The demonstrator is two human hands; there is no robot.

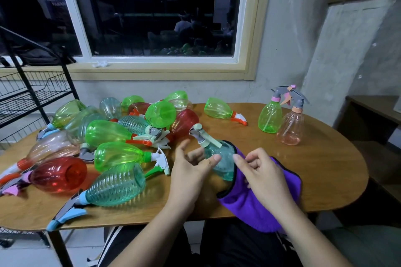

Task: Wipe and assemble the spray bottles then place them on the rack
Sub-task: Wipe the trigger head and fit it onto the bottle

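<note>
A teal spray bottle (221, 161) with a pale trigger head (200, 133) stands tilted between my hands, partly wrapped in a purple cloth (245, 204). My left hand (191, 171) has its fingers spread, thumb tip touching the bottle's side. My right hand (262, 173) lies on the cloth and pinches it against the bottle. Several spray bottles in green, red, teal and pink lie in a heap (112, 136) on the left of the wooden table (325, 169). A black wire rack (32, 93) stands at the far left.
A green bottle (270, 115) and a pink bottle (291, 125) stand upright at the table's far right. One green bottle (219, 110) lies alone near the back edge. A window and wall are behind; a dark shelf (373, 112) is to the right.
</note>
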